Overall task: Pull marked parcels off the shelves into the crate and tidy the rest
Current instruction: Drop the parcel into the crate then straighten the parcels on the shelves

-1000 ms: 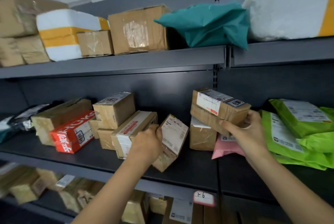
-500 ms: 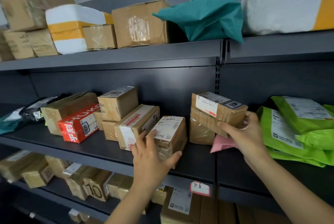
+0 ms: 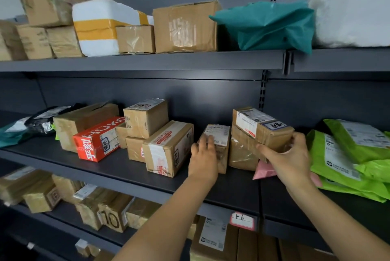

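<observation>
- The left hand [image 3: 203, 158] is lying flat against the front face of a small upright box [image 3: 218, 144], fingers extended and pressed together, not wrapped around it
- The small upright box is standing on the middle shelf [image 3: 105, 169], its white label facing up and toward the camera, directly behind the left palm
- The right hand [image 3: 290, 158] is gripping the right end of a labelled carton [image 3: 261, 129], thumb lying along the carton's front lower edge and fingers curling around the far end
- The labelled carton is resting tilted on top of a plain brown box [image 3: 241, 155], just to the left of the right hand and touching the small upright box's right side
- A pink mailer [image 3: 263, 171] is lying flat under the right wrist, partly covered by the plain brown box
- Green mailers [image 3: 348, 155] are lying stacked to the right of the right hand, close to its knuckles
- A taped carton [image 3: 168, 148] is sitting just left of the left hand, near but apart from it
- A red box [image 3: 99, 139] is lying further left, well apart from both hands
- A shelf tag [image 3: 242, 220] is hanging on the shelf edge below, between the two forearms
- A teal bag [image 3: 268, 26] is sitting on the upper shelf above both hands
</observation>
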Demonstrator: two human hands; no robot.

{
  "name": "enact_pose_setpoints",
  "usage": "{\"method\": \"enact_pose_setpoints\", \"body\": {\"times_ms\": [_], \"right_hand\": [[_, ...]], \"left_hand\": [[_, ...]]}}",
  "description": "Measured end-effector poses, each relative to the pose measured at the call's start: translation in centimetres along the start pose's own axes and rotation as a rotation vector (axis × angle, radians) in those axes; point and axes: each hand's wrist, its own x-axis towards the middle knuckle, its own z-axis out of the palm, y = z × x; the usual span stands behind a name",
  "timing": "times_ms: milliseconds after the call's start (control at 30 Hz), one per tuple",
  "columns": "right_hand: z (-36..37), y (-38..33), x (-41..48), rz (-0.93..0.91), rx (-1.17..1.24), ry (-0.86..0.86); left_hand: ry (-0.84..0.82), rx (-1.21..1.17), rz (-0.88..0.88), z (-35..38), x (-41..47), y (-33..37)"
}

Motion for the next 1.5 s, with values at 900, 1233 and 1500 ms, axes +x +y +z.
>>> {"method": "enact_pose_setpoints", "body": {"times_ms": [900,1233,1500], "right_hand": [[17.1,-13.8,-13.6,-0.065,-0.231,-0.423],[25.5,-12.1,-14.6,0.023,-0.754,-0.085],[24.2,-10.8,-14.8,-0.070,-0.648,-0.053]], "left_hand": [[0.199,-1.314,-0.074,-12.1,-5.4,-27.2],[0.386,-1.181,-0.220,-9.5,-6.4,-31.0],[0.330,-1.203,-0.272,-8.5,-7.9,-31.3]]}}
